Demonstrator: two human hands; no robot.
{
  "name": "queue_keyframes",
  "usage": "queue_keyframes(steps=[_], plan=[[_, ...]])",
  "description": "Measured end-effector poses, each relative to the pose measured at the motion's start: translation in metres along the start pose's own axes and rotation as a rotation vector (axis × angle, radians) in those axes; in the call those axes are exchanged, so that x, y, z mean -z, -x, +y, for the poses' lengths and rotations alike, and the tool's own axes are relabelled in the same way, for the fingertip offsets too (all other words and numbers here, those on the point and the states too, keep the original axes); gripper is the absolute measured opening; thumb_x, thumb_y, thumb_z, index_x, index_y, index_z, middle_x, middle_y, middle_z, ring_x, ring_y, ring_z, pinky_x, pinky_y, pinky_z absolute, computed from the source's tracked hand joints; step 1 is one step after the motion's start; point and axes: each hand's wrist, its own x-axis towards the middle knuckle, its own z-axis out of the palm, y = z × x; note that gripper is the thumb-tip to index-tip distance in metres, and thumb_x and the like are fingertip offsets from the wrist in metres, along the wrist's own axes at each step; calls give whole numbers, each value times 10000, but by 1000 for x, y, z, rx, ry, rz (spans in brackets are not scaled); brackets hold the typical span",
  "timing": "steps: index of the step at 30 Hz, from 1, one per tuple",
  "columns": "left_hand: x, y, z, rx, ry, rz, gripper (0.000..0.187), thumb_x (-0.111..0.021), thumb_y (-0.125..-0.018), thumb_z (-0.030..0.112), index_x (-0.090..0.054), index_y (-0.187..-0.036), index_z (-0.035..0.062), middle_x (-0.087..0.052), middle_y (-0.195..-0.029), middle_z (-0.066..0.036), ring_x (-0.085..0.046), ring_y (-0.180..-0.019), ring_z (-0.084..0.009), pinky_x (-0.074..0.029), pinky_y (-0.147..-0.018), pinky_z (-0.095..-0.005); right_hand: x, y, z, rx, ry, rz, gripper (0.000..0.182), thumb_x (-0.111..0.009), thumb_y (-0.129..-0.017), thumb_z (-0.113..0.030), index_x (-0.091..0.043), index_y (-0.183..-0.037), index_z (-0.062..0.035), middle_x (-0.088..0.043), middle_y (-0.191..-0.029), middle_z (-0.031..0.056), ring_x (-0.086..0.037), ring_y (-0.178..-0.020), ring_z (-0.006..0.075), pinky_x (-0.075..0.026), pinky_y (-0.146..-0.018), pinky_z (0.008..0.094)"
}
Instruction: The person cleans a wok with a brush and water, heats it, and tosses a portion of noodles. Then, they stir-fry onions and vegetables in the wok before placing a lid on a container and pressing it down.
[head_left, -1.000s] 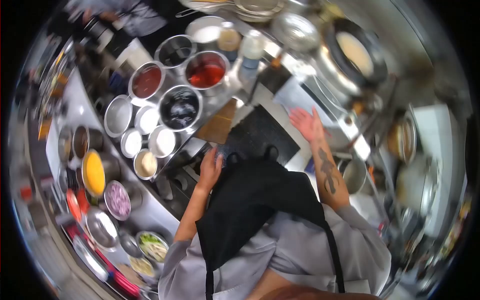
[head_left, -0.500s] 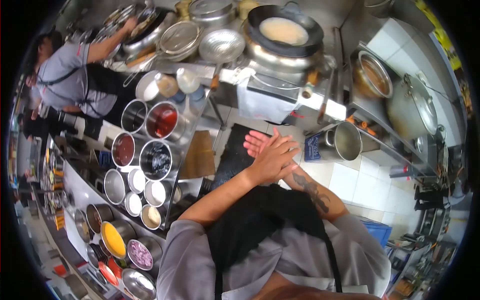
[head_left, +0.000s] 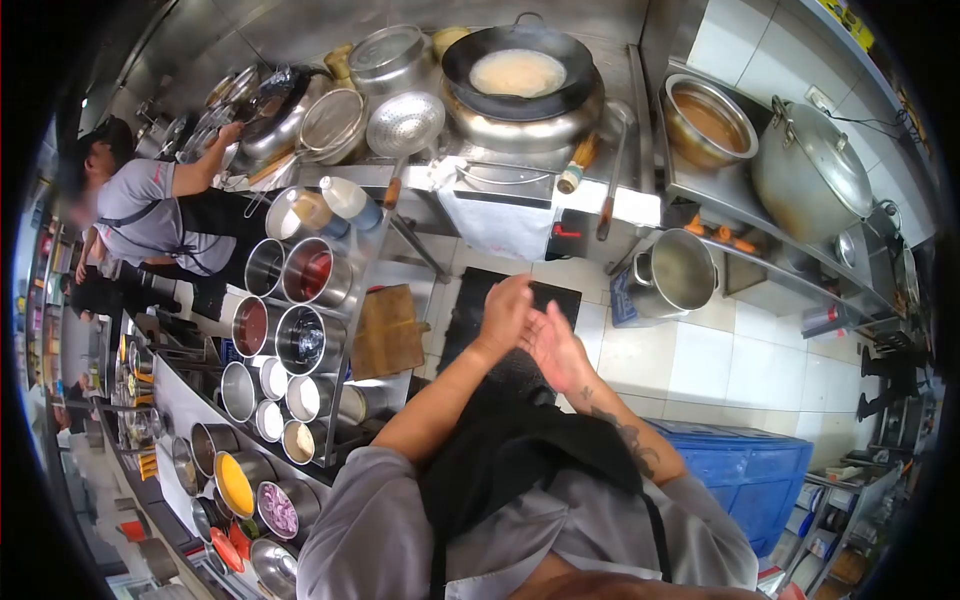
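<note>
My left hand (head_left: 506, 312) is raised in front of the black apron, fingers stretched and pointing up, nothing in it. Close on its right is my right hand (head_left: 556, 345), palm partly showing, its fingers spread and bare. The two hands meet or nearly meet at the fingers. Beneath them lies a black floor mat (head_left: 470, 315). Beyond the hands, a wok (head_left: 575, 92) with pale liquid sits on the stove, and a white cloth (head_left: 495, 228) hangs from the stove's front edge.
Metal pots of sauces (head_left: 318, 272) stand on a rack at the left. A co-worker (head_left: 165, 195) works at another wok. A large pot (head_left: 678, 275) stands at the right, below a shelf with a lidded pot (head_left: 812, 175). A blue cabinet (head_left: 735, 480) is at the lower right.
My hands, earlier laid one over the other, have come apart and point upward. The view has shifted, showing more of the blue cabinet and the shelf.
</note>
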Motion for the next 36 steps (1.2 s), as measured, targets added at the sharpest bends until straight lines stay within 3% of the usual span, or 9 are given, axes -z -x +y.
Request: queue_keyframes(steps=[2, 6, 9, 12, 17, 24, 29, 34, 36], plan=[[2, -1, -20, 777, 679, 47, 577, -507, -896, 452, -504, -1274, 17, -551, -1250, -187, -471, -1217, -326, -310, -1035, -518, 5, 20, -2, -49, 283, -121, 502, -425, -990, -428, -543, -1206, 10, -619, -1161, 141, -622, -1007, 233, -498, -871, 371], [-3, 19, 48, 794, 1251, -730, 595, -440, -929, 487, -520, -1245, -11, -555, -1236, -223, -516, -1189, -333, -389, -1030, -460, 32, 26, 19, -193, 167, -220, 385, -488, -968, -343, -602, -1043, 16, -670, -897, 139, -662, -757, 251, -532, -683, 350], [-22, 32, 71, 890, 1266, -824, 581, -403, -943, 478, -605, -1129, -34, -614, -1125, -217, -613, -1044, -305, -483, -926, -408, 65, 31, 22, -226, -11, -157, 391, -453, -961, -339, -635, -875, -3, -659, -766, 155, -649, -648, 318, -538, -614, 398], [-28, 41, 85, 879, 972, -797, 601, -408, -933, 500, -614, -1093, -42, -620, -1093, -207, -600, -1048, -290, -470, -946, -398, 73, 41, 20, -173, -102, -234, 443, -429, -958, -358, -647, -787, -13, -644, -687, 175, -639, -617, 359, -539, -609, 434], [-21, 53, 97, 813, 1206, -764, 610, -380, -938, 491, -594, -1147, -41, -589, -1172, -230, -569, -1127, -295, -467, -940, -391, 60, 54, 14, -91, -118, -285, 421, -444, -954, -370, -621, -960, 12, -623, -794, 150, -626, -680, 334, -523, -623, 432], [-10, 70, 165, 101, 1636, -1150, 723, -287, -946, 600, -553, -1233, -8, -542, -1272, -221, -468, -1254, -320, -323, -1082, -452, -75, 59, -38, 18, -305, -766, 496, -407, -961, -438, -547, -1204, -29, -586, -979, 162, -610, -733, 297, -505, -656, 415], [-21, 102, 191, 501, 1468, -1246, 736, -178, -982, 574, -542, -1246, -9, -529, -1306, -182, -475, -1253, -287, -350, -1077, -438, -160, 55, -62, 67, -362, -1047, 538, -401, -959, -458, -497, -1281, -38, -561, -1030, 160, -588, -714, 272, -496, -653, 405], [-5, 108, 185, 197, 1490, -1100, 612, -333, -969, 506, -559, -1181, -22, -552, -1246, -189, -513, -1199, -303, -383, -1049, -440, -175, 65, -52, 54, -237, -1205, 506, -419, -960, -426, -501, -1267, -33, -554, -1034, 161, -588, -713, 263, -489, -640, 398], [6, 106, 178, 151, 1593, -970, 579, -405, -942, 493, -568, -1139, -26, -568, -1199, -187, -532, -1164, -312, -398, -1031, -440, -152, 64, -37, 23, -236, -1019, 475, -431, -964, -364, -482, -1268, -3, -561, -1017, 175, -587, -711, 264, -487, -639, 392]])
